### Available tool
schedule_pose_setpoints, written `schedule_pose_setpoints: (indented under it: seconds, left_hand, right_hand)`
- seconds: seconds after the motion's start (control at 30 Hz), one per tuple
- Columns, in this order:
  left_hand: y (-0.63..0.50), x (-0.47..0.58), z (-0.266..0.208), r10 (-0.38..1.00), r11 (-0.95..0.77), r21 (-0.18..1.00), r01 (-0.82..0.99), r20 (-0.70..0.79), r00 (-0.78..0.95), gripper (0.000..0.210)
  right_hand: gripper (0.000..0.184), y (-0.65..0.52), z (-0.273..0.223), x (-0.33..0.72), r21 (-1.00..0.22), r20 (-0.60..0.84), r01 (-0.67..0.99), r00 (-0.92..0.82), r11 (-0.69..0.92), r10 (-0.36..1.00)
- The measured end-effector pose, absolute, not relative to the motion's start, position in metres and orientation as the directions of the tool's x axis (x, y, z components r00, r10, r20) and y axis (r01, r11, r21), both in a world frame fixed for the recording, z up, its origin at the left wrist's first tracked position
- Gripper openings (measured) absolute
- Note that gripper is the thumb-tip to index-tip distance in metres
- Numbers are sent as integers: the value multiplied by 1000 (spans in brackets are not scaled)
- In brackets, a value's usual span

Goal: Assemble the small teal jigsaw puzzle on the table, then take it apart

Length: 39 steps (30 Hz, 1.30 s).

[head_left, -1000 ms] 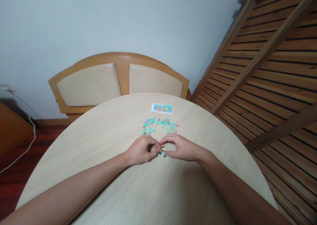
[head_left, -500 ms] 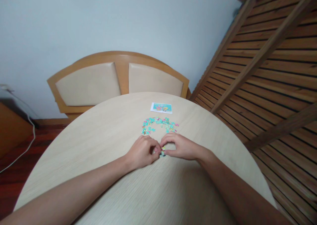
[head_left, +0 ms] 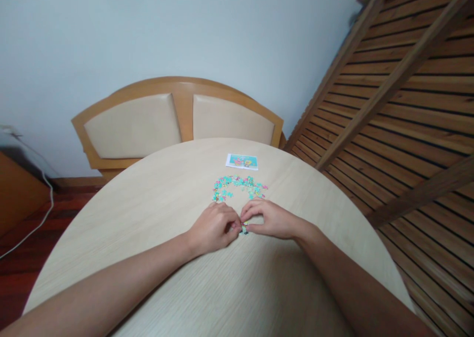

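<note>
Watching through the head camera, I have both bare hands close together over the round table (head_left: 159, 198), at a small cluster of puzzle pieces (head_left: 244, 230). That cluster lies on the tabletop between the two hands, partly covered by fingers, with bits of yellow, pale green and black showing. At its left side, I see the left hand (head_left: 215, 228) with fingers curled in toward the thumb; the tips are partly hidden, so I cannot tell whether they pinch a piece. On the other side, the right hand (head_left: 272, 219) arches, thumb and forefinger bowed apart with their tips at the cluster, and I cannot tell whether they grip it or only touch it. Just beyond my hands, loose pieces (head_left: 242, 181), mostly turquoise with some pink and yellow, lie scattered in a rough arc. Farther back, a picture card (head_left: 242, 162) lies flat, printed with cartoon figures on turquoise. Behind the table I can see a padded headboard (head_left: 187, 109) by the wall (head_left: 222, 30), and wooden slats (head_left: 370, 109) slant along the right.
</note>
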<state>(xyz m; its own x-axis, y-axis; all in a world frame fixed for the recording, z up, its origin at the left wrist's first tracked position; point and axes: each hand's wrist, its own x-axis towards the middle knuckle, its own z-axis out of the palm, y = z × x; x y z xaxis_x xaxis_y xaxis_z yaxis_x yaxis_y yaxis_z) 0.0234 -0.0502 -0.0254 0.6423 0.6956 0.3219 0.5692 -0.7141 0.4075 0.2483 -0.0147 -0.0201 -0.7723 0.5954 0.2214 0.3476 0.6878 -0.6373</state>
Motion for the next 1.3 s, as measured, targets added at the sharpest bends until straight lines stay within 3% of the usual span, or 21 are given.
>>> schedule_pose_setpoints:
  seconds: [0.33,0.57,0.7,0.83,1.2,1.3]
  left_hand:
    - [-44,19,-28,680,-733,345,586,332,654,10]
    - [-14,-3,-33,834,-509,329,795,419,360,14]
    - [-7,-9,-37,875,-437,333,835,374,308,22]
    - [-7,-10,-36,884,-428,352,833,355,304,20]
    - [-5,-12,-41,884,-455,566,688,378,274,16]
    - [-9,-7,-40,903,-427,684,592,357,238,12]
  right_hand:
    - [13,-15,-19,248,-626,216,359,-773,692,597]
    - [11,-12,-23,249,-685,296,345,-672,641,678]
    - [16,0,-33,257,-575,404,510,-503,640,764]
    - [15,10,-42,265,-475,416,567,-530,673,739]
    - [15,16,-45,271,-440,429,652,-451,617,782]
    - [15,10,-40,265,-428,439,646,-462,632,771]
